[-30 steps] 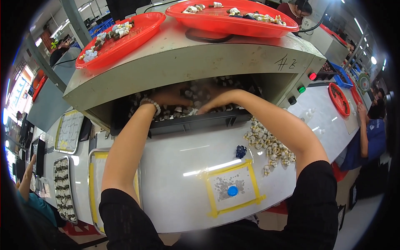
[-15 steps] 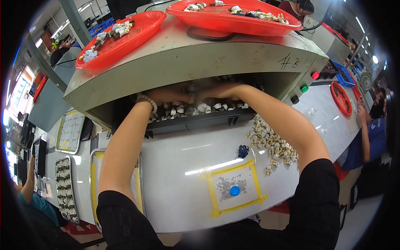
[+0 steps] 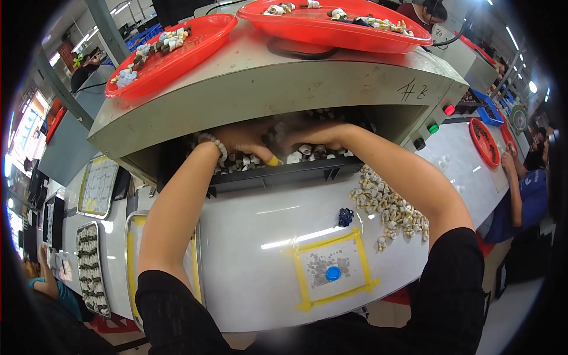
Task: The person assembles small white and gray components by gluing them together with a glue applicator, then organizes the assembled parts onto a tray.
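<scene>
My left hand [image 3: 245, 141], with a bead bracelet on the wrist and a yellow cover on one fingertip, reaches into the dark opening of a grey machine housing [image 3: 331, 83]. My right hand [image 3: 319, 136] is in the same opening, close beside the left. Both rest over a dark tray [image 3: 284, 174] heaped with small white and brown cylindrical parts [image 3: 305, 151]. The fingers are curled among the parts in shadow, so whether they grip any is unclear.
Two red trays [image 3: 171, 50] [image 3: 355, 29] of parts sit on the housing. A pile of loose parts [image 3: 390, 204], a small blue object [image 3: 345, 217] and a yellow-taped square with a blue cap [image 3: 333, 273] lie on the white table. Another person's hand [image 3: 509, 163] works at right.
My two hands have drawn closer together inside the opening. The right hand has shifted left, toward the left hand.
</scene>
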A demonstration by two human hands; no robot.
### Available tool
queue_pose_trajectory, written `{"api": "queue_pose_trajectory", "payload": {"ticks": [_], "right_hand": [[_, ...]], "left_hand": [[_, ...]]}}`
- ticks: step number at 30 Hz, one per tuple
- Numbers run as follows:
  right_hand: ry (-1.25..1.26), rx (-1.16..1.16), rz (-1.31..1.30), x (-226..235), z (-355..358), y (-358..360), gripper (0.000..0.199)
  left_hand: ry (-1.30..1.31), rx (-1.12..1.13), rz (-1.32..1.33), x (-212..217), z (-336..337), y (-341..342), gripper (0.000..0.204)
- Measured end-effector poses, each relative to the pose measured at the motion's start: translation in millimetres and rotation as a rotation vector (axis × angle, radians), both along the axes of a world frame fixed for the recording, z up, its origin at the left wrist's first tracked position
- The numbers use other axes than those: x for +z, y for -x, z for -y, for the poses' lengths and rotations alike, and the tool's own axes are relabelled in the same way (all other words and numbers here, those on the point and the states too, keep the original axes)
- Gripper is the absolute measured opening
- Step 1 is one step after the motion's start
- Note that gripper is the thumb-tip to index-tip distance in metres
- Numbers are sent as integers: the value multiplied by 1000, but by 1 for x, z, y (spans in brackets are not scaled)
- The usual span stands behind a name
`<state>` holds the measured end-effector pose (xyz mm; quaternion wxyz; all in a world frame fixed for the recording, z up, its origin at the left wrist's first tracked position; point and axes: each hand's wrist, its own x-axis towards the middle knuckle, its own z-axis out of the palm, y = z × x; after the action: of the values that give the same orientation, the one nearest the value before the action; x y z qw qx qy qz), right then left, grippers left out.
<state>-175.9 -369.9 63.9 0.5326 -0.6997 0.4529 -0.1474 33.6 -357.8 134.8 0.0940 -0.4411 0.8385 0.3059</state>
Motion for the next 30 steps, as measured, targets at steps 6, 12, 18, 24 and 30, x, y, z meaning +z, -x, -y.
{"api": "queue_pose_trajectory", "payload": {"ticks": [6, 12, 18, 24, 30], "right_hand": [[-359, -162, 244, 21, -7, 2, 58], [-411, -341, 430, 30, -16, -9, 54], [-302, -410, 401, 32, -13, -17, 55], [-325, -444, 559, 26, -8, -17, 43], [-374, -645, 560, 41, -7, -20, 36]], "left_hand": [[-148, 119, -446, -15, -8, 7, 88], [-235, 303, -565, -35, 1, 8, 81], [-365, 457, -683, -22, -4, 10, 66], [-501, 507, -929, -12, -16, 16, 44], [-368, 740, -987, -10, -18, 15, 38]]}}
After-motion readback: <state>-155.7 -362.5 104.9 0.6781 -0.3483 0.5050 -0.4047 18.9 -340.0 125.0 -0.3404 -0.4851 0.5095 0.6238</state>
